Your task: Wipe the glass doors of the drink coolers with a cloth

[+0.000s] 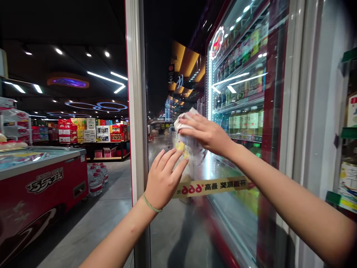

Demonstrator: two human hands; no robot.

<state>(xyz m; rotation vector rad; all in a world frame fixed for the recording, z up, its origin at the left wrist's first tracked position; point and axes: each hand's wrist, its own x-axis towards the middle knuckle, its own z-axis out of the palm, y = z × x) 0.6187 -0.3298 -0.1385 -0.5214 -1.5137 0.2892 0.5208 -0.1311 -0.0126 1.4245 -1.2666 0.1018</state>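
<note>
A glass door (167, 230) in a pale metal frame (135, 111) stands right in front of me. My right hand (205, 132) presses a crumpled white cloth (180, 121) against the glass, its fingers bent over it. Lower and to the left, my left hand (166, 176) rests near or on the pane beside the frame, fingers spread and holding nothing. Around that wrist is a thin green band (151, 204). A yellowish sticker strip (212, 187) with reversed lettering crosses the glass below my right hand.
Bottles on lit shelves (242, 121) show in the glass at right. More bottles stand on a shelf (350, 149) at the far right. On the left are a red chest freezer (55, 201), bundled water bottles (96, 182) and stacked boxes (68, 132).
</note>
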